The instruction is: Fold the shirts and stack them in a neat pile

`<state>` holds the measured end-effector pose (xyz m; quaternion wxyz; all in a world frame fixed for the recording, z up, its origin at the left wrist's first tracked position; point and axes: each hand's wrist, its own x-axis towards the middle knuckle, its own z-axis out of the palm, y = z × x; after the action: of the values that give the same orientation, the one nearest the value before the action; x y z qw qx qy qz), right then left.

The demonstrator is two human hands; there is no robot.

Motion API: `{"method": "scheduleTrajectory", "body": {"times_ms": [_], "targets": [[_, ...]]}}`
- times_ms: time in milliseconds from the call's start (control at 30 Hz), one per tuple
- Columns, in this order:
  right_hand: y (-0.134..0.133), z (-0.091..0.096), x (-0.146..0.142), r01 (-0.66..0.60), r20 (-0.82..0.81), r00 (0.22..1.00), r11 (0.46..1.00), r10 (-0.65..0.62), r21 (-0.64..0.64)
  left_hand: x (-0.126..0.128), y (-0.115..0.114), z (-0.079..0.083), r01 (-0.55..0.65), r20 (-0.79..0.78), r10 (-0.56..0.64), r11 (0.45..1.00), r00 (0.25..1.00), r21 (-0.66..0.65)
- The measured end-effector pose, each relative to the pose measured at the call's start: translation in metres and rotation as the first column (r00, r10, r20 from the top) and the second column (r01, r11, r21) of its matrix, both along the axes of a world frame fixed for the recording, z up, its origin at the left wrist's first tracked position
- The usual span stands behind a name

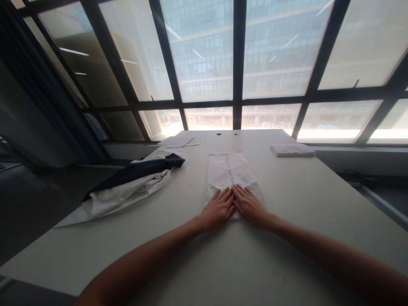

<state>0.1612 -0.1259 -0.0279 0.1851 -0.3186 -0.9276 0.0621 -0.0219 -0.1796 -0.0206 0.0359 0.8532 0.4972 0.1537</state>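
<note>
A folded white garment lies flat on the white table in front of me, with a seam running down its middle. My left hand rests palm down on its near part, fingers stretched forward. Beside it, my right hand lies flat on the same cloth, and the fingertips of both meet near the centre seam. Small wrinkles spread around the fingers. The cloth's near edge is partly hidden under the hands.
On the left side of the table lie a dark garment and a rumpled white garment, hanging over the edge. Papers are at the back left. A folded white cloth sits at the right edge. Windows stand behind.
</note>
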Motion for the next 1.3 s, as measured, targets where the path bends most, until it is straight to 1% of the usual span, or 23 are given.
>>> {"method": "scheduleTrajectory", "body": {"times_ms": [100, 233, 333, 400, 467, 567, 667, 733, 800, 833, 900, 967, 1000, 1033, 1100, 1167, 1233, 1300], "targets": [[0.009, -0.003, 0.004, 0.003, 0.046, 0.999, 0.999, -0.002, -0.04, -0.003, -0.001, -0.006, -0.024, 0.007, 0.024, 0.999, 1.0, -0.022], [0.029, -0.003, 0.014, 0.015, 0.098, 0.995, 0.997, -0.007, -0.08, -0.005, -0.003, -0.006, -0.072, 0.015, 0.073, 0.995, 0.997, -0.064], [0.047, -0.005, 0.023, 0.087, 0.117, 0.99, 0.992, -0.076, -0.094, -0.005, -0.002, -0.004, -0.124, 0.011, 0.126, 0.987, 0.992, -0.103], [0.06, -0.006, 0.029, 0.151, 0.123, 0.983, 0.982, -0.137, -0.113, -0.008, 0.003, -0.003, -0.173, 0.008, 0.176, 0.976, 0.984, -0.132], [0.069, -0.007, 0.035, 0.206, 0.131, 0.973, 0.969, -0.189, -0.136, -0.018, 0.012, -0.002, -0.244, 0.006, 0.249, 0.956, 0.969, -0.164], [0.079, -0.007, 0.043, 0.272, 0.144, 0.957, 0.951, -0.252, -0.145, -0.042, 0.029, -0.002, -0.356, 0.023, 0.37, 0.907, 0.929, -0.224], [0.084, -0.01, 0.049, 0.333, 0.133, 0.939, 0.933, -0.316, -0.139, -0.07, 0.042, -0.003, -0.407, 0.073, 0.436, 0.878, 0.897, -0.253], [0.088, -0.012, 0.051, 0.369, 0.075, 0.929, 0.919, -0.361, -0.139, -0.083, 0.046, -0.003, -0.445, 0.117, 0.479, 0.865, 0.87, -0.234], [0.09, -0.014, 0.052, 0.387, -0.039, 0.917, 0.91, -0.397, -0.148, -0.088, 0.046, 0.0, -0.484, 0.195, 0.516, 0.854, 0.834, -0.191], [0.091, -0.014, 0.053, 0.384, -0.11, 0.909, 0.911, -0.402, -0.15, -0.088, 0.045, 0.002, -0.487, 0.241, 0.513, 0.858, 0.824, -0.162], [0.09, -0.012, 0.052, 0.337, -0.255, 0.897, 0.932, -0.361, -0.135, -0.081, 0.04, 0.009, -0.431, 0.313, 0.44, 0.897, 0.842, -0.1], [0.085, -0.006, 0.05, 0.237, -0.354, 0.9, 0.967, -0.254, -0.093, -0.069, 0.032, 0.014, -0.309, 0.313, 0.309, 0.95, 0.898, -0.051], [0.081, -0.003, 0.048, 0.167, -0.372, 0.911, 0.983, -0.181, -0.07, -0.062, 0.028, 0.016, -0.235, 0.285, 0.238, 0.971, 0.928, -0.046], [0.076, 0.0, 0.046, 0.088, -0.363, 0.926, 0.995, -0.099, -0.049, -0.055, 0.024, 0.017, -0.157, 0.244, 0.166, 0.986, 0.955, -0.055], [0.065, 0.005, 0.042, -0.081, -0.274, 0.959, 0.996, 0.07, -0.027, -0.045, 0.017, 0.017, -0.034, 0.15, 0.048, 0.995, 0.987, -0.096], [0.056, 0.007, 0.039, -0.205, -0.143, 0.97, 0.978, 0.198, -0.04, -0.039, 0.013, 0.015, 0.018, 0.074, -0.007, 0.99, 0.997, -0.141], [0.05, 0.008, 0.037, -0.244, -0.046, 0.969, 0.968, 0.241, -0.066, -0.037, 0.011, 0.014, 0.017, 0.032, -0.012, 0.987, 0.999, -0.16], [0.046, 0.008, 0.037, -0.227, 0.001, 0.974, 0.971, 0.228, -0.08, -0.037, 0.009, 0.013, 0.018, 0.015, -0.016, 0.987, 1.0, -0.161]]}}
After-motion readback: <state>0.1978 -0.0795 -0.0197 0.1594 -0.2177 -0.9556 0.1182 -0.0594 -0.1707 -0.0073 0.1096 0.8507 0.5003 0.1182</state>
